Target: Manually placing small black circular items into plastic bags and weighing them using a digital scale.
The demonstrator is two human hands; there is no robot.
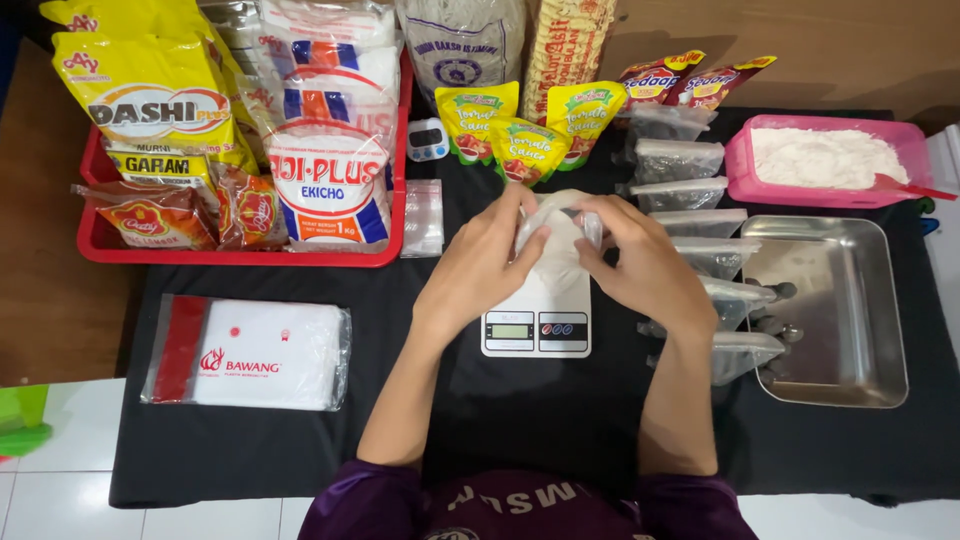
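Both hands, left hand (480, 262) and right hand (640, 262), are pinching a small clear bag of white powder (556, 245) between them, upright over the white scale (537, 318) at mid-cloth; filled bags (690, 195) are lining up rightward; pink tub (830, 160) is sitting at the far right corner.

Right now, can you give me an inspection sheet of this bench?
Surface: black cloth over a wooden table.
Job's things: small clear plastic bag of white powder above the white digital scale.
Clutter: red basket of seasoning packs, row of filled clear bags, pink tub of white powder, steel tray, flat pack of plastic bags.
Grippers: left hand and right hand both pinch the bag.
Cables: nothing seen.
Surroundings: white tiled floor.
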